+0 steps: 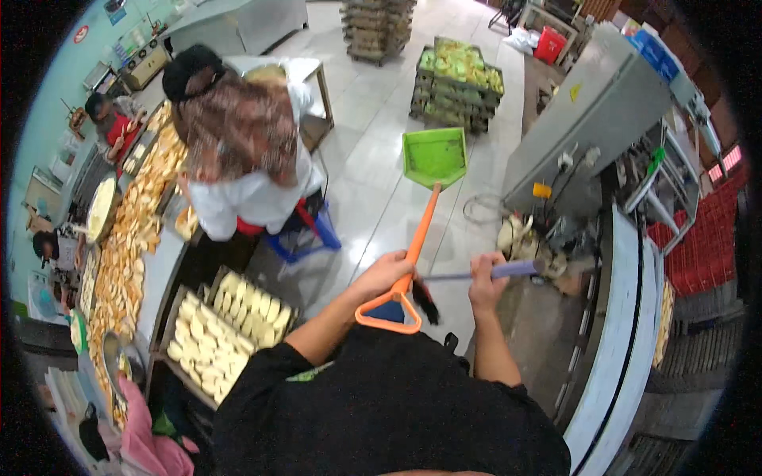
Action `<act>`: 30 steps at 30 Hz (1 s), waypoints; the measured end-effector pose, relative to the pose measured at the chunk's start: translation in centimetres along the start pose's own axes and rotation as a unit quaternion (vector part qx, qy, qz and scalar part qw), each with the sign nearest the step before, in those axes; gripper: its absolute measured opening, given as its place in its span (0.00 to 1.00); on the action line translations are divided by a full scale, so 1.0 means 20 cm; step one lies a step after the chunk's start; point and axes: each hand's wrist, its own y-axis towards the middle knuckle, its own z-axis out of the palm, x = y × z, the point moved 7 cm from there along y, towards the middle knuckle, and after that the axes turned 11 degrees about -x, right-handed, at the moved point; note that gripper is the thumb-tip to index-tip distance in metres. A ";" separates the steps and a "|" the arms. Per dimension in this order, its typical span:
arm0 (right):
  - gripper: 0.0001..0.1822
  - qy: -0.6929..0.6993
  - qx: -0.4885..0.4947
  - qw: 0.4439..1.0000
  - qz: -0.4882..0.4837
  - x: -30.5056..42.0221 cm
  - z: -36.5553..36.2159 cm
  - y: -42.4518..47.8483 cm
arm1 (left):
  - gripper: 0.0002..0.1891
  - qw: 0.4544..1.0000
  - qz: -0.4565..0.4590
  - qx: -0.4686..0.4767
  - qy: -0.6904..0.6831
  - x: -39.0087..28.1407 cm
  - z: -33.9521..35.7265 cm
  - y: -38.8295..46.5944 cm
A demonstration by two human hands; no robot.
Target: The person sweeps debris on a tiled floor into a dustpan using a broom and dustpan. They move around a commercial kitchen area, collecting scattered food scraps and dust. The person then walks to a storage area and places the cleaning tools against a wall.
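Note:
My left hand [386, 275] is closed around the orange handle [425, 229] of a long-handled dustpan, near its triangular grip. The green pan [436, 156] at the handle's far end is over the tiled floor, pointing away from me. In my right hand [488, 282] is the purple handle [517, 269] of what looks like a broom, held roughly level. Its thin shaft runs left behind the orange handle, where dark bristles [426, 302] show close to my body. How shaft and bristles join is partly hidden.
A co-worker [244, 131] sits at the left by a long table [156, 262] covered with bread slices. Trays of pale dough pieces [208, 351] stand near my left arm. Stacked trays [455, 89] are on the floor ahead. A grey metal cabinet [586, 113] and loose cables [483, 209] lie to the right.

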 end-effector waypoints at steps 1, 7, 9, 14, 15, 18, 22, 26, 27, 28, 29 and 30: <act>0.08 0.024 -0.011 1.000 -0.001 -0.01 0.01 0.11 | 0.10 0.999 -0.017 -0.002 -0.042 -0.07 0.00 0.07; 0.09 0.112 0.004 0.991 -0.067 0.06 0.22 0.77 | 0.09 0.999 -0.003 -0.038 -0.026 -0.59 -0.18 0.69; 0.09 0.117 -0.003 0.991 -0.065 0.00 0.29 0.97 | 0.15 0.998 0.007 -0.048 -0.032 -0.73 -0.22 0.89; 0.12 0.119 -0.010 0.991 0.060 -0.36 0.45 1.49 | 0.05 0.996 0.027 -0.077 -0.047 -1.04 -0.35 1.40; 0.12 0.137 -0.012 0.987 0.078 -0.44 0.49 1.61 | 0.05 0.994 0.025 -0.092 -0.050 -1.08 -0.40 1.51; 0.12 0.156 -0.052 0.980 0.109 -0.66 0.59 1.95 | 0.06 0.988 0.017 -0.134 -0.077 -1.19 -0.52 1.79; 0.14 0.148 -0.086 0.975 0.139 -0.88 0.85 2.46 | 0.21 0.979 0.002 -0.197 -0.057 -1.37 -0.68 2.14; 0.15 0.142 -0.066 0.978 0.140 -1.04 1.18 2.90 | 0.20 0.968 0.000 -0.224 -0.110 -1.58 -0.83 2.40; 0.15 0.142 -0.055 0.979 0.136 -1.08 1.28 3.00 | 0.20 0.966 0.007 -0.234 -0.108 -1.63 -0.88 2.47; 0.15 0.150 -0.054 0.978 0.135 -1.13 1.37 3.10 | 0.19 0.964 0.013 -0.244 -0.106 -1.69 -0.92 2.53; 0.15 0.158 -0.053 0.977 0.133 -1.19 1.45 3.18 | 0.19 0.962 0.018 -0.252 -0.104 -1.75 -0.97 2.61; 0.15 0.168 -0.051 0.976 0.132 -1.26 1.53 3.25 | 0.19 0.961 0.021 -0.255 -0.103 -1.78 -1.06 2.69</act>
